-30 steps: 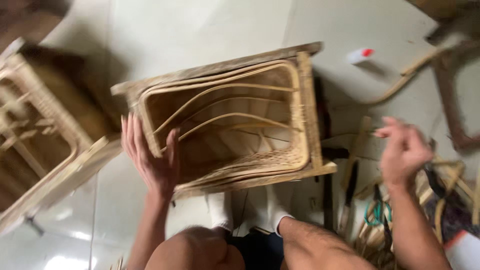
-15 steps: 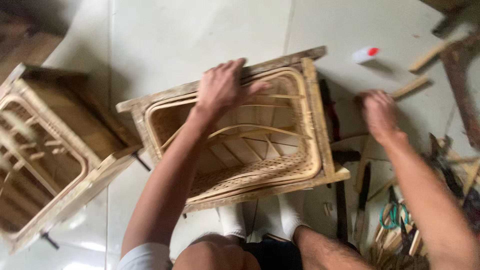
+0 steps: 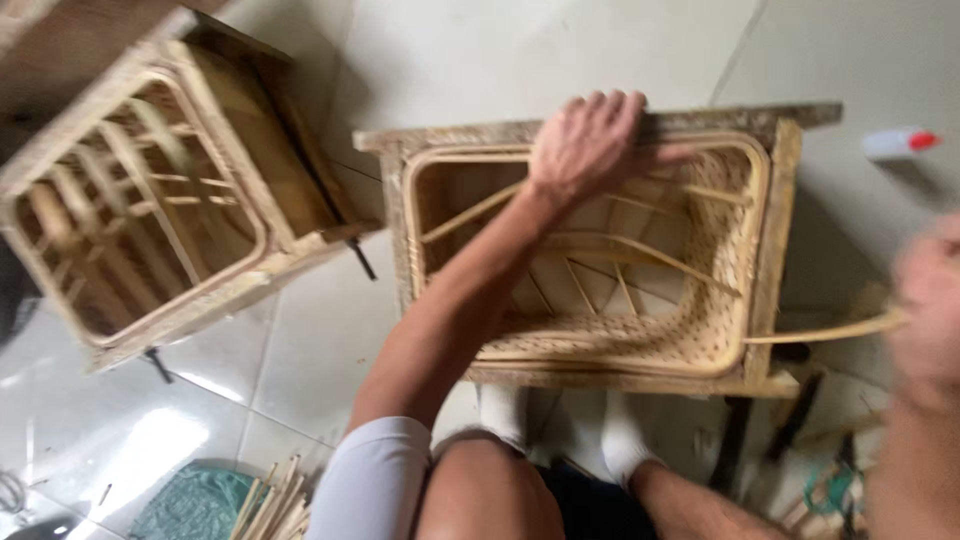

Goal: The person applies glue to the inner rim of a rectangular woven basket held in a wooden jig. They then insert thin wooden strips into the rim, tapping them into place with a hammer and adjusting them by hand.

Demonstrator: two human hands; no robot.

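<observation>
On the tiled floor point(image 3: 500, 50), the left hand point(image 3: 585, 145) has moved onto the woven frame point(image 3: 770, 230)'s far edge, pressing flat and steadying it, while the blurred right hand point(image 3: 930, 300) now grips a cane strip point(image 3: 820, 333).

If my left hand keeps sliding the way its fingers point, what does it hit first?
The left hand lies on the far rim of the rattan frame, fingers pointing right. It would likely reach the frame's far right corner first; the white bottle lies beyond, on the floor.

Pale tiled floor point(image 3: 560, 50) carries two rattan frames point(image 3: 770, 240), a bottle point(image 3: 898, 142).
</observation>
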